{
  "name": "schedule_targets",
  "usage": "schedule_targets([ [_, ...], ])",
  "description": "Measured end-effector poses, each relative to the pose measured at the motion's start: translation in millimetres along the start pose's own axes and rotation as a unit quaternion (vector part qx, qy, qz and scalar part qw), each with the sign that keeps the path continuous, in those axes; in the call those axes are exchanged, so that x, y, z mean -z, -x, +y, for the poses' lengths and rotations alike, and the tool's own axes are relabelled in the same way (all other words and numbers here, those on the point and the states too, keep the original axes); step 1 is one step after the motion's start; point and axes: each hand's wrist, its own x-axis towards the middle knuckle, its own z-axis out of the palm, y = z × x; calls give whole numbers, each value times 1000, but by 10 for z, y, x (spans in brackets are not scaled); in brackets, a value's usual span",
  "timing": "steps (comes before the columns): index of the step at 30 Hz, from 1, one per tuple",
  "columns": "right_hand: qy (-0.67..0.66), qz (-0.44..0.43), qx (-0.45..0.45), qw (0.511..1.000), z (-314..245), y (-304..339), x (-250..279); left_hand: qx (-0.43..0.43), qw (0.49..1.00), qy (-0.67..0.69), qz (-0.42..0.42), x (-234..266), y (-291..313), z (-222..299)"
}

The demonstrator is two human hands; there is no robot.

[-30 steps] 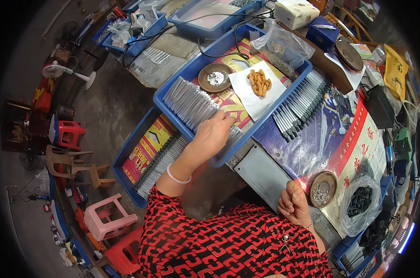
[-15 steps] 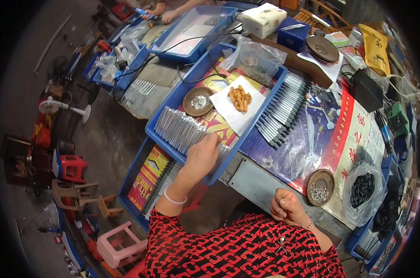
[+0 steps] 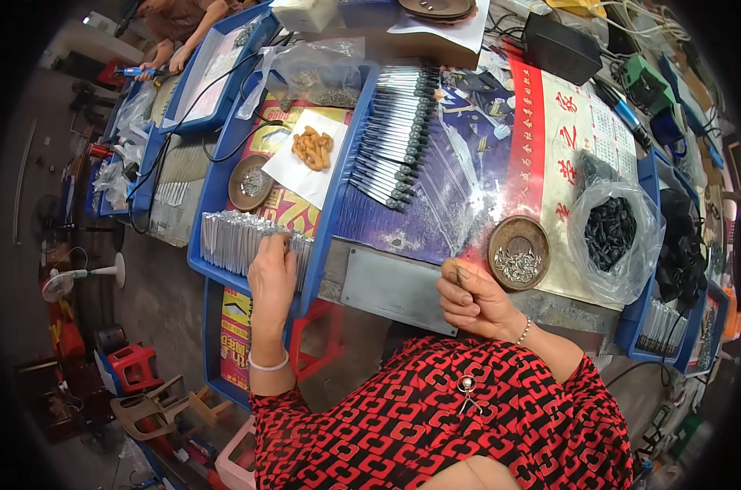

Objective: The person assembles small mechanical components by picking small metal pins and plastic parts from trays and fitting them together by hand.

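My left hand [image 3: 272, 273] reaches into a blue tray [image 3: 331, 219], fingers drawn together at the top of a packed row of thin silver rods [image 3: 230, 239]. Whether a rod is between the fingertips is hidden. My right hand [image 3: 477, 304] is closed over the table's front edge, with thumb and forefinger pinched and the other fingers curled. Something small and dark may be in that pinch, too small to name. Just right of it, a brown bowl [image 3: 501, 231] holds small shiny metal pieces [image 3: 517, 265].
Dark-tipped silver rods [image 3: 391, 135] lie in a row beside the tray. The tray also holds another brown bowl [image 3: 238, 196], orange snacks [image 3: 312, 149] on paper and a plastic bag. A clear bag of black parts [image 3: 607, 233] stands right. Another person's hand [image 3: 178, 59] is far left.
The view has turned, so the tray and table appear straighter and farther left. My right hand has gone from a loose fist to a raised pinch. My left hand stays at the rods.
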Motion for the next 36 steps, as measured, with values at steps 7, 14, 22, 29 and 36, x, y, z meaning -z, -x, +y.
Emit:
schedule_targets([
  [7,0,1,2,1000,11,79,26,26,999,-44,-6,0,15,106],
  [14,38,-8,24,999,46,101,5,11,994,-73,85,56,69,214],
  [22,34,2,35,999,77,50,43,110,792,589,-118,-15,435,1345],
  [29,-19,-4,21,1000,164,98,90,152,624,737,-210,-273,321,1607],
  [36,18,81,50,995,195,80,161,202,534,786,-238,-383,321,1606],
])
